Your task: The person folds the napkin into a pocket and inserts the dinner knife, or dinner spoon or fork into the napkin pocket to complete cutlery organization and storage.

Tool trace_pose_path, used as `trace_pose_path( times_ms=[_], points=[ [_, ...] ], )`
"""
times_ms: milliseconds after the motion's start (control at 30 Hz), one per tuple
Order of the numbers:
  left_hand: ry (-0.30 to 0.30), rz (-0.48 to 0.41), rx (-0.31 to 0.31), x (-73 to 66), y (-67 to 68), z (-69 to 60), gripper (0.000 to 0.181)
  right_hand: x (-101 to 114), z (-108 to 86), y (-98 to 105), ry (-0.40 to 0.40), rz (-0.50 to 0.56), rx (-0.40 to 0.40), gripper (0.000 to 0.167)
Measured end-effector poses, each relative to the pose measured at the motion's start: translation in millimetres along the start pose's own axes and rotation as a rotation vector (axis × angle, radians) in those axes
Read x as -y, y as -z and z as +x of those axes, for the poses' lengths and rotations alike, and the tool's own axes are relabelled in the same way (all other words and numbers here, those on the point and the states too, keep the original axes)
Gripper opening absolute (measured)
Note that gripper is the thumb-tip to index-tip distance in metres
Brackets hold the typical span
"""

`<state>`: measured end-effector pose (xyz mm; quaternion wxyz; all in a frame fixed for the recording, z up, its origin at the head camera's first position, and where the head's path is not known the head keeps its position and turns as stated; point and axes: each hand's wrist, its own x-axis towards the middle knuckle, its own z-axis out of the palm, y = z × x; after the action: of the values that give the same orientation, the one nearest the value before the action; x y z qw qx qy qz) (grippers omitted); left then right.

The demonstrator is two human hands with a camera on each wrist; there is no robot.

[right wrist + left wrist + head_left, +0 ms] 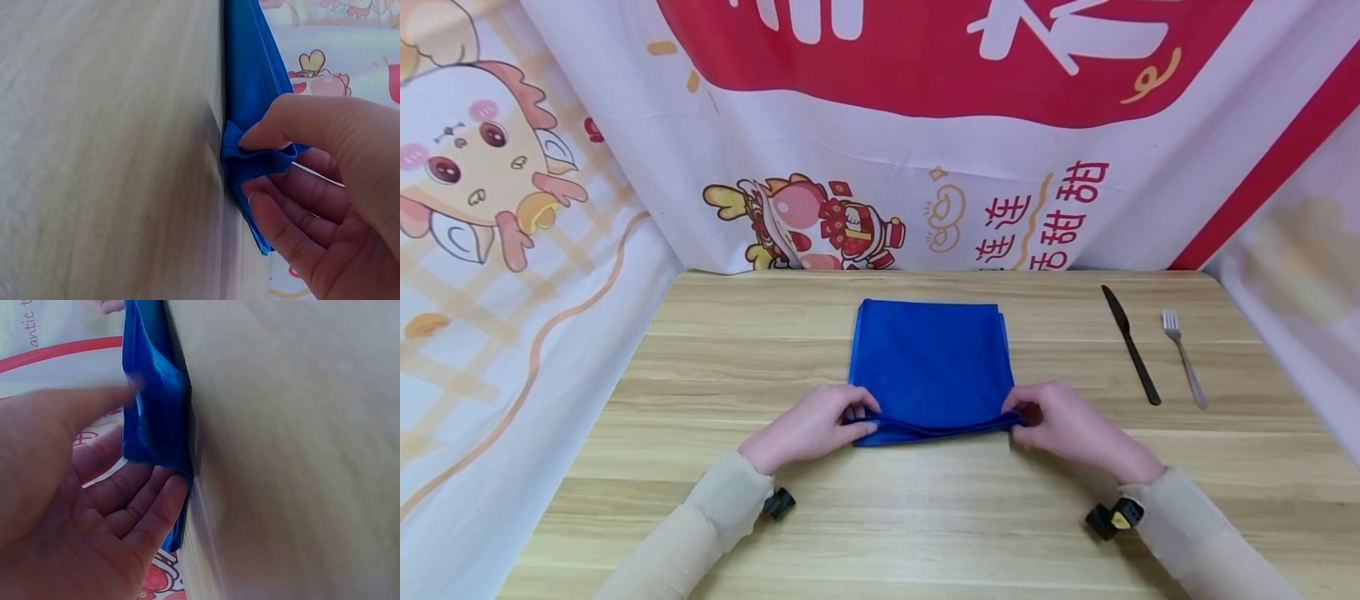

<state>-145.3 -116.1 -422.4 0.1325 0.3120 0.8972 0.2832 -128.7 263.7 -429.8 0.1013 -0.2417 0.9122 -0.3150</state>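
Note:
A square of folded blue cloth (934, 358) lies on the table, its near edge lifted in a narrow flap. At the flap's left end, my left hand (820, 423) pinches the fabric between thumb and fingers. My right hand (1063, 423) holds the right end the same way. In the left wrist view, the thumb is blurred against the blue cloth (156, 406) and the fingers lie under its layers. The right wrist view has the cloth (253, 69) bunched in a small fold between finger and thumb.
To the right on the wooden table (925, 525) lie a black knife (1129, 343) and a silver fork (1184, 358), side by side. A printed white and red curtain (880, 142) hangs behind the table's far edge, with more printed fabric at both sides.

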Motion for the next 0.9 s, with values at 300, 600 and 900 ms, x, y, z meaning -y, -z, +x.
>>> trace_pose_path(
  times_ms=[300, 600, 900],
  points=[
    [-0.004, 0.064, -0.003, -7.5, -4.4, -1.7, 0.036, -2.7, 3.0, 8.7, -0.022, 0.111, -0.042, 0.02],
    [0.043, 0.063, -0.034, -6.9, -2.8, -1.5, 0.01, -3.0, 3.2, 14.7, 0.008, 0.125, -0.084, 0.022],
    [0.076, 0.038, -0.077, -3.3, -0.7, 2.0, 0.013, -6.6, 0.4, 12.3, 0.025, 0.113, -0.069, 0.034]
  ],
)
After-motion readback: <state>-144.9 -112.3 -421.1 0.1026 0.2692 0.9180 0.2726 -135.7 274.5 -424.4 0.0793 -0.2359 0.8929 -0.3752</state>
